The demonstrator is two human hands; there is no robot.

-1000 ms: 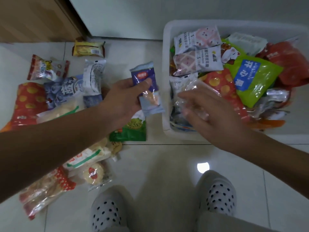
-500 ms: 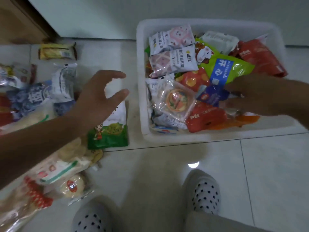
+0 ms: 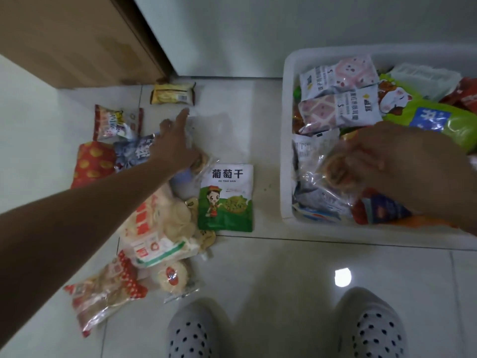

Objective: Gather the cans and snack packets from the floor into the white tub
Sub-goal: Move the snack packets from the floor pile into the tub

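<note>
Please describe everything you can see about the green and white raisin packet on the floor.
The raisin packet is a flat, glossy pouch, plastic by its look. Its top part is white with dark characters; its lower part is green, with a cartoon figure in red and a picture of greenish raisins. It looks sealed and lies face up on the pale floor tiles, between the heap of snacks and the white tub, apart from the tub. Its left edge lies against neighbouring packets. Neither hand touches it.

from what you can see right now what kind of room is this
Probably a room in a home: pale tiled floor, a wooden door at a plain wall, and slippers beside a white tub of snacks.
</note>
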